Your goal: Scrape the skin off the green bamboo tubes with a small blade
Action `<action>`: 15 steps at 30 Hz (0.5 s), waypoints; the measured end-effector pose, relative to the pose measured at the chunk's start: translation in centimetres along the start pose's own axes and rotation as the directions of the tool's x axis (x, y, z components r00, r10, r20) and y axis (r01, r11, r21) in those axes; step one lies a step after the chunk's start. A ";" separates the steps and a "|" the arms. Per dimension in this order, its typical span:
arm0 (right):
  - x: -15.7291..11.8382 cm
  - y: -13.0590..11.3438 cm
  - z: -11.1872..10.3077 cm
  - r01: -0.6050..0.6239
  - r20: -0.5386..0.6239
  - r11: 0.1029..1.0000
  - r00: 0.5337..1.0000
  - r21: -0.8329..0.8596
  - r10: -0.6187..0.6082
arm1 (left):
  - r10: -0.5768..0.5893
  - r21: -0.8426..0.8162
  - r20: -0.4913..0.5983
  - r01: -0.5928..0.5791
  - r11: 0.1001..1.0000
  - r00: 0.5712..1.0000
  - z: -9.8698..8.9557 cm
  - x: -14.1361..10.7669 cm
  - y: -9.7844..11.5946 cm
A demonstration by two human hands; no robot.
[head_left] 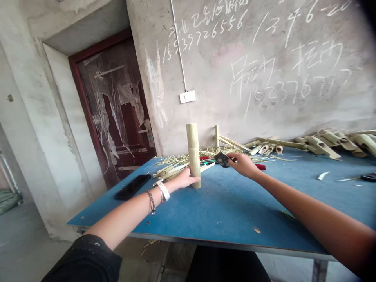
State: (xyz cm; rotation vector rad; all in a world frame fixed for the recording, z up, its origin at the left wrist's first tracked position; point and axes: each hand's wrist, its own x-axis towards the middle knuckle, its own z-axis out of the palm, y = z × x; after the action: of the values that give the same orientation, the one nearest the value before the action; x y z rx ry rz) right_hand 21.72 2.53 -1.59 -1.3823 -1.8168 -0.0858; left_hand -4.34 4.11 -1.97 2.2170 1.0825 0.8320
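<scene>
Near the middle of the blue table, a thick pale-green bamboo tube (194,154) stands upright. My left hand (185,179) is wrapped around its lower part, thumb across the front. To the right of the tube and above the tabletop, my right hand (242,164) is closed on a dark flat-bladed tool (222,159), whose squarish end points left toward the bamboo. A red piece (260,167) shows beyond my right wrist; whether it belongs to the tool I cannot tell. Split bamboo strips (169,170) lie behind my left hand.
A black phone (132,187) lies on the blue table (205,219) at left. Thin bamboo shavings and a thinner upright bamboo piece (217,138) are at the back. Cut bamboo tubes (323,143) are heaped along the wall. A black round object (368,177) sits at the right edge.
</scene>
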 end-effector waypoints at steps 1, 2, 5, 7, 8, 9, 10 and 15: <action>0.1 0.1 0.0 -0.008 -0.006 1.000 1.000 -0.005 0.008 | 0.007 0.005 0.008 -0.007 1.000 1.000 -0.5 -0.1 0.2; 0.1 0.2 -0.1 -0.022 -0.017 1.000 1.000 -0.013 0.022 | 0.016 0.010 0.009 -0.017 1.000 1.000 -1.1 -0.1 0.4; 0.4 0.8 -0.3 -0.093 -0.056 0.995 0.994 -0.044 0.091 | 0.047 0.066 -0.028 -0.045 0.997 0.999 -3.5 -0.3 1.4; 0.6 1.3 -0.6 -0.151 -0.077 0.986 0.986 -0.071 0.145 | 0.090 0.176 -0.051 -0.080 0.981 0.995 -5.3 -0.5 2.1; 0.7 1.5 -0.7 -0.177 -0.083 0.980 0.982 -0.089 0.170 | 0.122 0.242 -0.044 -0.108 0.964 0.992 -6.2 -0.5 2.5; 0.7 1.7 -0.7 -0.200 -0.084 0.973 0.978 -0.111 0.192 | 0.149 0.306 -0.033 -0.132 0.943 0.988 -7.1 -0.6 3.0; 0.7 1.8 -0.8 -0.220 -0.080 0.966 0.974 -0.136 0.211 | 0.169 0.361 -0.025 -0.149 0.921 0.985 -7.9 -0.6 3.4; 0.4 1.9 -0.5 -0.229 0.037 0.931 0.968 -0.285 0.249 | 0.182 0.420 -0.092 -0.128 0.899 0.979 -10.9 0.2 5.9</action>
State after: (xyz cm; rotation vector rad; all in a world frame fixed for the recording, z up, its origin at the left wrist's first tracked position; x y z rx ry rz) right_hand 23.58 3.34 -1.74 -1.8184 -1.7274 -0.1715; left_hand -9.17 3.14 9.42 2.6618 1.2486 0.8886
